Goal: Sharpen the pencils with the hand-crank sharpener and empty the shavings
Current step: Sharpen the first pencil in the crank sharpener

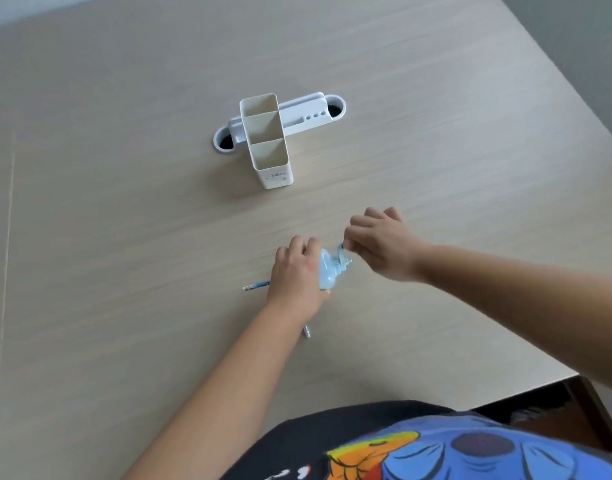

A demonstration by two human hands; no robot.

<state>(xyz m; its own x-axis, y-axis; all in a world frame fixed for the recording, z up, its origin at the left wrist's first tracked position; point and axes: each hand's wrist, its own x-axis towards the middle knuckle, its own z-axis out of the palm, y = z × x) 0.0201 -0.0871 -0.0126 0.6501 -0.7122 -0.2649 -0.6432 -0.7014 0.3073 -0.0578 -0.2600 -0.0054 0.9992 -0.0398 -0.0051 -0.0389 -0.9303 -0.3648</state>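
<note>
Two hands work the sharpener (pixel 332 271) at the centre of the table (pixel 124 202), one as clamp and one as drive. The left hand (pixel 295 275) is wrapped over the pale blue body from the 9 o'clock side and presses it down against the tabletop; this hold probably serves to stop the housing from twisting or sliding under crank load. The right hand (pixel 380 244) comes in from 3 o'clock with its fingers pinched on the crank handle (pixel 342 251) at the rear of the unit, which leaves the wrist free to describe the turning circle.

One pencil (pixel 256 286) projects from behind the left hand toward 9 o'clock, in line with the sharpener's axis. It appears to be seated in the intake, but the hand hides the entry, so this cannot be confirmed. A second pencil (pixel 307 330) lies on the table at 6 o'clock of the sharpener, just beside the left forearm, only its end showing; it is within reach, possibly for the next feed.

The white three-compartment holder (pixel 268 140) stands well apart at 12 o'clock, upright, all compartments visibly empty. It rests against the white cable tray (pixel 308 114) set in the desk.

The shavings drawer is not visible; emptying appears not yet done.
</note>
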